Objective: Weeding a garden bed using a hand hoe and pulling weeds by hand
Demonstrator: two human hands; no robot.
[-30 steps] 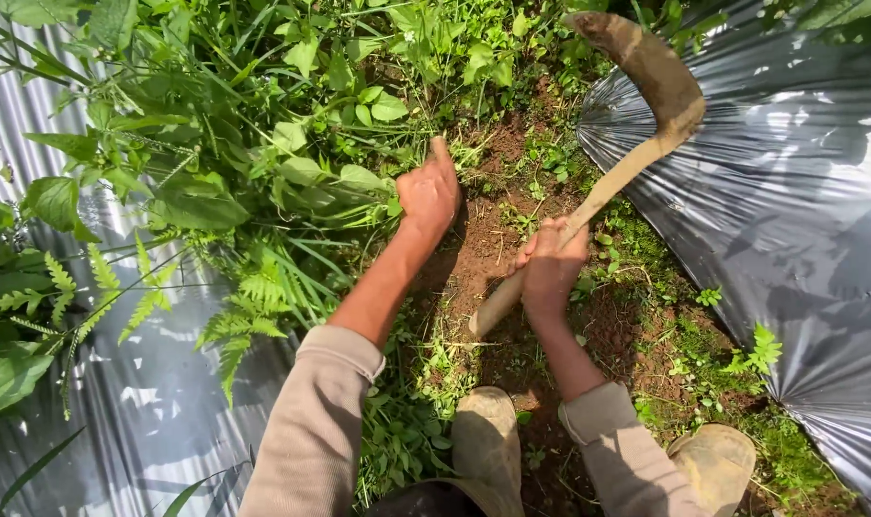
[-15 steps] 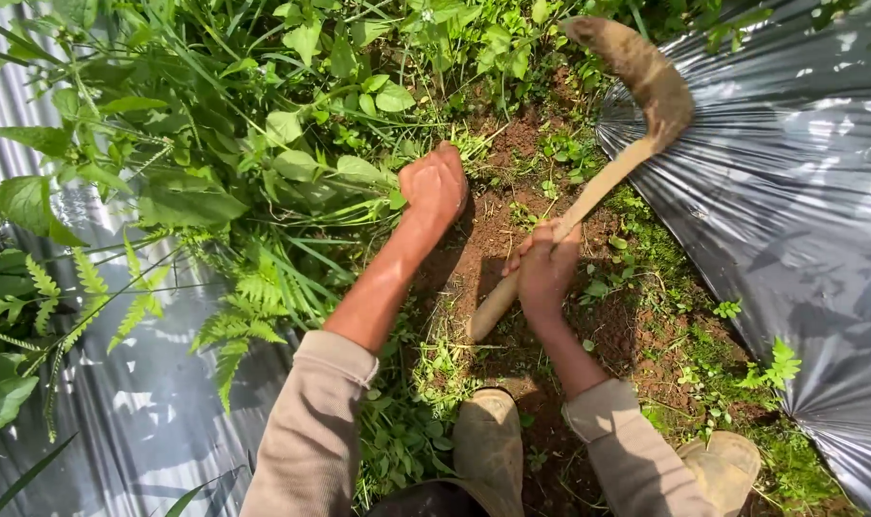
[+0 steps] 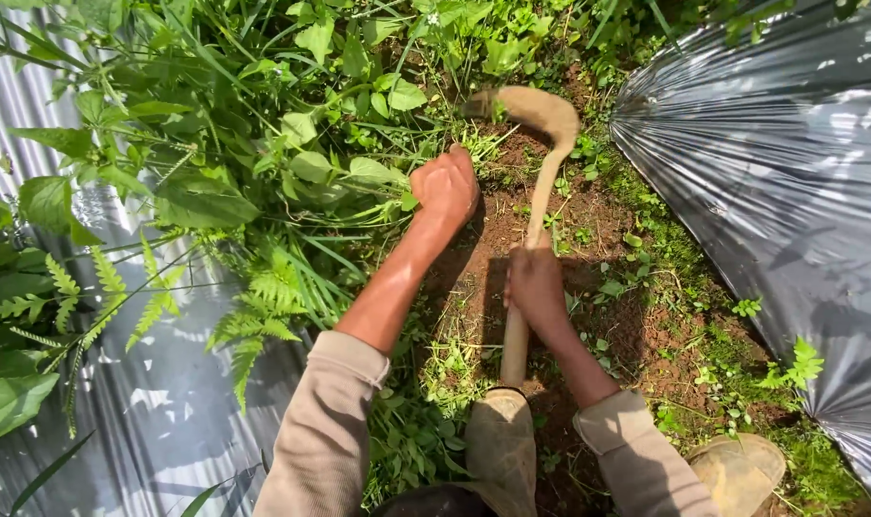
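Right hand (image 3: 534, 284) gripping sickle (image 3: 539, 153) handle, blade beyond left hand (image 3: 446, 185)

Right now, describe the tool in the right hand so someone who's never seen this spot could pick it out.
Find the strip of bare reddish soil between the two sheets of shiny plastic mulch. Over it, the right hand grips a pale wooden handle. That is the sickle: its curved, mud-caked blade hooks left towards the weeds bunched in the left hand, the only tool among the plants.
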